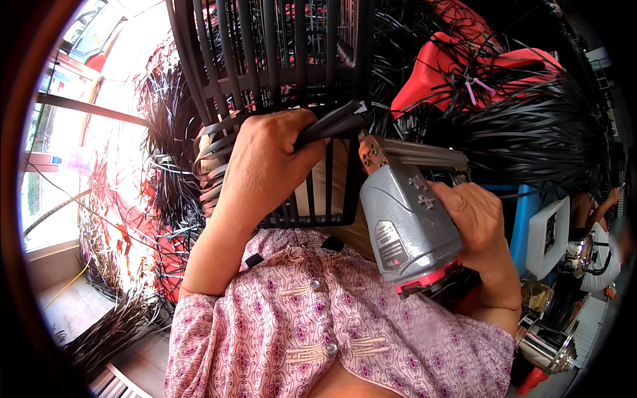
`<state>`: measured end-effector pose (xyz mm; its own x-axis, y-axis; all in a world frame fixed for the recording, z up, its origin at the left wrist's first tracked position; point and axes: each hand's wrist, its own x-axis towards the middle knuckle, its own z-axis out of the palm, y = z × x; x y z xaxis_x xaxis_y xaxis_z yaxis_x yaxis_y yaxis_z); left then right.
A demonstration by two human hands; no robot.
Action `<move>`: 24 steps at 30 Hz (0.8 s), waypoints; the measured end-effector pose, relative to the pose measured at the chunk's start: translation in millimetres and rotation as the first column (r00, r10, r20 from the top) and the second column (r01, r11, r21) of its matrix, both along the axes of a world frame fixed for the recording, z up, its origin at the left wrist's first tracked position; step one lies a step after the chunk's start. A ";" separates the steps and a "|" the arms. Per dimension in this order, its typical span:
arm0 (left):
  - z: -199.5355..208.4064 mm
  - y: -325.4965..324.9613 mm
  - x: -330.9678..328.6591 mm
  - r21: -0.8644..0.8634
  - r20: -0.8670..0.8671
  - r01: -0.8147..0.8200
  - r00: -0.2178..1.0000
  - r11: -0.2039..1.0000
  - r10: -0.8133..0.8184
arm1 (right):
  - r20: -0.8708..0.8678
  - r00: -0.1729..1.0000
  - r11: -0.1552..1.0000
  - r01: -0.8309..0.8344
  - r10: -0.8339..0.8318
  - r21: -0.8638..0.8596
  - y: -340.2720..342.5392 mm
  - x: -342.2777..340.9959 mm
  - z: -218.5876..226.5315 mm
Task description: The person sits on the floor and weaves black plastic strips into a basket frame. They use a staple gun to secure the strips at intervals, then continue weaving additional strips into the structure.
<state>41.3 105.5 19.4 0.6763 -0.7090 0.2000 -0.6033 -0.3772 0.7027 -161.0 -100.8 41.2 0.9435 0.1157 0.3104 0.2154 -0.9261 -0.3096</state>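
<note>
Across my lap lies a black slatted frame [271, 73] with flat black strips woven or wrapped along part of it. My left hand [269, 149] is closed around a small bundle of flat black strips [335, 123], their ends pointing right. In my right hand [474, 215] is a grey staple gun [408, 215] with a long metal magazine and a red-and-black base. The gun's nose sits just right of the strip ends, near the frame's right side. Whether it touches the frame I cannot tell. My right fingers are partly hidden behind the tool.
Large heaps of loose black strips [531, 139] lie at the far right, with more on the left. A red plastic seat [424, 76] is among them. At right are a blue container [524, 219], a white plastic bin [549, 239] and metal machine parts [547, 345]. A bright window stands left.
</note>
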 end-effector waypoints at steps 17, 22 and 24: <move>0.5 0.9 -1.9 0.012 -0.004 -0.005 1.000 1.000 0.005 | 0.008 1.000 1.000 -0.009 0.008 0.002 0.7 -4.5 5.3; 0.9 1.0 -1.7 0.020 0.005 0.004 1.000 1.000 -0.004 | 0.032 0.999 1.000 -0.020 0.020 0.006 -1.8 -6.2 1.7; 1.1 1.1 -1.7 0.028 -0.001 0.010 1.000 1.000 -0.010 | 0.016 1.000 1.000 -0.021 0.021 -0.003 -3.2 -6.7 0.5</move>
<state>39.6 106.5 20.5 0.6690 -0.7214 0.1792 -0.6067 -0.3906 0.6923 -167.7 -104.0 41.8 0.9358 0.1367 0.3249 0.2399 -0.9223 -0.3030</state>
